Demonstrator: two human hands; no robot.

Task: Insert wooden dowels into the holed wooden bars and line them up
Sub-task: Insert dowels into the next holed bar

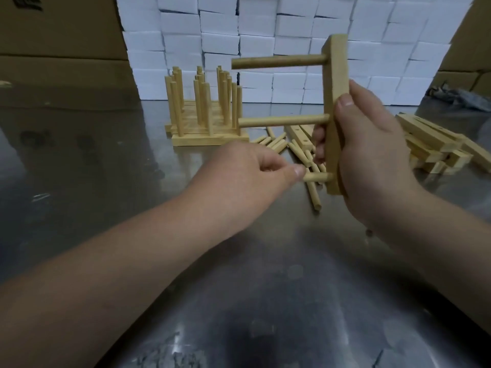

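Wooden bar (337,75) gripped by right hand (372,155), left hand (255,171) pinching lowest round dowel (317,177) (2 upper dowels (279,62) seated)

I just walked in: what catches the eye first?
A pale wooden bar, held upright at centre right by the right hand, has two wooden dowels sticking out leftwards, while the left hand pinches a third dowel at its bottom hole. Behind, finished bars with upright dowels stand on the shiny metal table.

Dim, soft overhead light; pale glare streaks the shiny grey metal table (239,301); wide-angle bending at edges; overall slightly blurred.
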